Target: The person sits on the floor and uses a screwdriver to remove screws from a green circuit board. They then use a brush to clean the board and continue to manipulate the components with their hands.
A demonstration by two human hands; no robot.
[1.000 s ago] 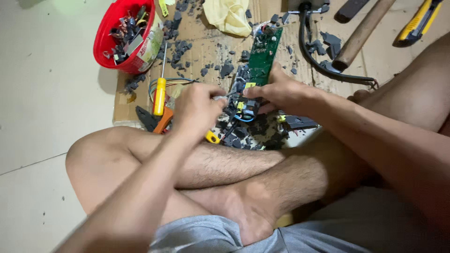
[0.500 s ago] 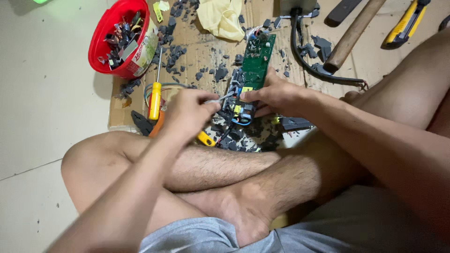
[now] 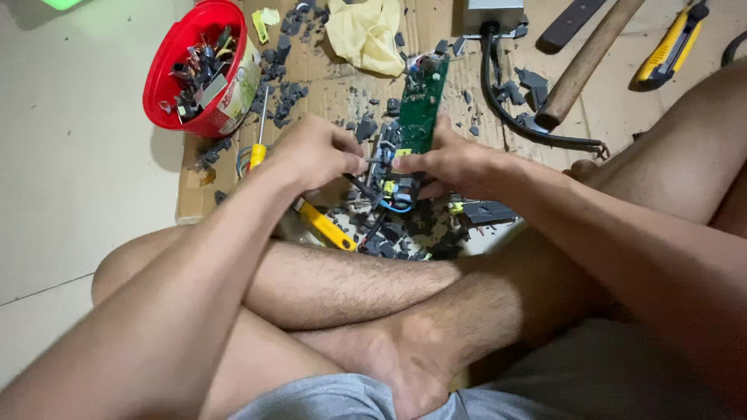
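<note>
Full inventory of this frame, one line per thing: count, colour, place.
circuit board: 1, green, centre, on the cardboard, held at its near end
cardboard sheet: 1, brown, on the floor under the work
bowl: 1, red, upper left, filled with small dark parts
screwdriver: 1, yellow handle, left of the left hand
yellow-handled tool: 1, below the left hand, kind unclear
cloth: 1, pale yellow, top centre
debris: many bits, dark grey, scattered on the cardboard
cable: 1, black, right of the board
wooden handle: 1, brown, upper right
utility knife: 1, yellow and black, top right
left hand: pinching at the board's components
right hand: gripping the board
</note>
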